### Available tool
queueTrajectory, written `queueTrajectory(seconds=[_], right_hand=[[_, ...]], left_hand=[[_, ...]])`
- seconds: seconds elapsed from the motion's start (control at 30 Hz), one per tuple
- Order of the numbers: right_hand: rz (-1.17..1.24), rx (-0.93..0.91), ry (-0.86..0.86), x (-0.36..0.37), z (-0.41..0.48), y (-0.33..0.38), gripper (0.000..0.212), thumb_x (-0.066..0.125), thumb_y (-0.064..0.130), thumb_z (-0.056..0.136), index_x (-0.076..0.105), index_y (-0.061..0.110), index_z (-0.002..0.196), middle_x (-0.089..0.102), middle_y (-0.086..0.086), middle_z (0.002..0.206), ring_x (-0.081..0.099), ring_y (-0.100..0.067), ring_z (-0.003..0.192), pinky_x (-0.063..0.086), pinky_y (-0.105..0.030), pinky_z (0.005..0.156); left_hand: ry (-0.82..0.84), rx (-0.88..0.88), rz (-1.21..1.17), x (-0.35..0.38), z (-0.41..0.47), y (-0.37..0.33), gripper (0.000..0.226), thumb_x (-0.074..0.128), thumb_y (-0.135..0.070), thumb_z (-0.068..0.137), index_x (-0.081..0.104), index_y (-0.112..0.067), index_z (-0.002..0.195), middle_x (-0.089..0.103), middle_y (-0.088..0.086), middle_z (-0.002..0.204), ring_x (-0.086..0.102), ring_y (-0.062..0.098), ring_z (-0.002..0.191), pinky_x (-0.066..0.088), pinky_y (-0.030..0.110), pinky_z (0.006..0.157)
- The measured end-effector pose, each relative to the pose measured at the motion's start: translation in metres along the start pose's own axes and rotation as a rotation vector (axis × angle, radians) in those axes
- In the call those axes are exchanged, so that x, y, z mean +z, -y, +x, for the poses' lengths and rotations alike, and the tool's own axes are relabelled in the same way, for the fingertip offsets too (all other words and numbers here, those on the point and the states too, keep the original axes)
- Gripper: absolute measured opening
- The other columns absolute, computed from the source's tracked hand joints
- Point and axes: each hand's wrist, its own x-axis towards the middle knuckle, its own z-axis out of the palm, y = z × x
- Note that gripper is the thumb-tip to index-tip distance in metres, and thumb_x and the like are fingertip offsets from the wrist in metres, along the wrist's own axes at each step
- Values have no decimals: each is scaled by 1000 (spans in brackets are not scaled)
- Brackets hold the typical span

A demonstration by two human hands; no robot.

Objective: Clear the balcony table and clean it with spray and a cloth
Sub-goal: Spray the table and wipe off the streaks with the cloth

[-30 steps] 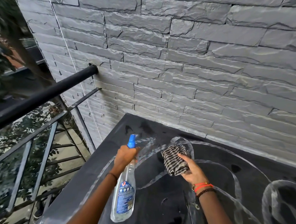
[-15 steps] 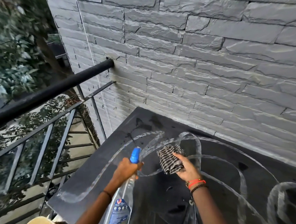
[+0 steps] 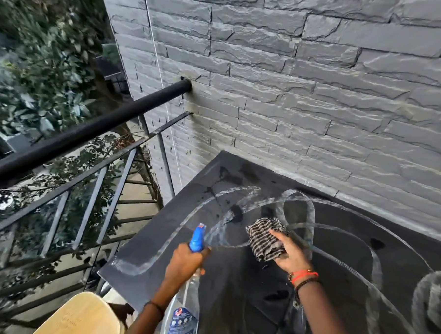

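The dark balcony table (image 3: 159, 240) stands against the stone wall, marked with pale looping wipe streaks and a few wet spots. My left hand (image 3: 186, 263) grips a clear spray bottle (image 3: 181, 315) by its neck, its blue nozzle (image 3: 197, 238) pointing toward the table's far left corner. My right hand (image 3: 290, 254) holds a bunched black-and-white striped cloth (image 3: 264, 235) pressed on the tabletop, to the right of the nozzle.
A grey stone wall (image 3: 294, 94) runs behind the table. A black metal railing (image 3: 83, 134) borders the left side, with foliage beyond it. A light wooden chair back (image 3: 81, 318) sits by the table's near left corner.
The view has swung left and down, showing more railing and the wooden chair. The spray bottle and the cloth stay in my hands; the cloth sits at about the same spot on the table.
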Motion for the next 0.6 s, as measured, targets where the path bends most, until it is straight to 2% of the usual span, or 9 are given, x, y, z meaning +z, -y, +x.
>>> queueTrajectory(seconds=[0.03,0.1,0.17,0.2,0.27,0.43,0.5,0.6], right_hand=[[-19,3,-5,-1,2,-5,22,51,2,89,60,1,109,64,-21,114,70,-25,86,53,-44,86],[-42,41,12,9,-8,-15,22,58,10,85,60,5,106,74,-11,90,72,-21,74,59,-37,72],[-82,61,12,19,-17,-24,15,59,11,84,66,5,95,74,-9,75,71,-20,66,59,-37,61],[-60,73,28,25,-21,-33,17,56,8,87,72,3,86,73,-12,74,71,-22,65,59,-39,59],[-4,84,100,37,-29,-50,34,47,5,91,76,1,74,73,-17,79,72,-26,69,59,-40,58],[42,75,130,54,-49,-83,40,47,4,92,76,2,65,72,-17,75,71,-26,66,58,-40,61],[57,76,130,55,-55,-94,40,47,4,91,75,2,63,72,-16,74,71,-25,65,58,-39,61],[75,48,91,57,-67,-106,32,52,4,87,76,3,65,73,-16,76,71,-24,67,58,-39,62]], left_hand=[[-28,-10,-9,-8,-2,5,37,62,-42,65,64,-5,69,63,2,45,64,15,47,50,29,59],[-92,-28,-41,-27,-7,16,29,67,-31,76,64,-3,68,60,1,41,59,12,40,47,26,53],[-143,-42,-90,-43,-13,31,23,68,-21,82,64,-2,69,59,1,42,55,12,36,44,27,50],[-156,-50,-137,-52,-17,40,23,70,-20,81,63,-2,70,59,2,45,54,13,36,43,27,48],[-155,-74,-199,-66,-29,55,27,71,-26,74,62,-1,70,61,6,50,55,19,38,43,27,47],[-45,-82,-165,-72,-68,79,33,65,-37,60,62,-5,69,60,8,52,57,21,41,46,32,54],[30,-81,-68,-65,-79,91,44,63,-46,54,64,-6,72,64,9,56,63,25,50,50,34,59],[86,-98,58,-49,-94,112,65,55,-59,48,68,-6,84,71,15,75,69,29,77,53,38,73]])
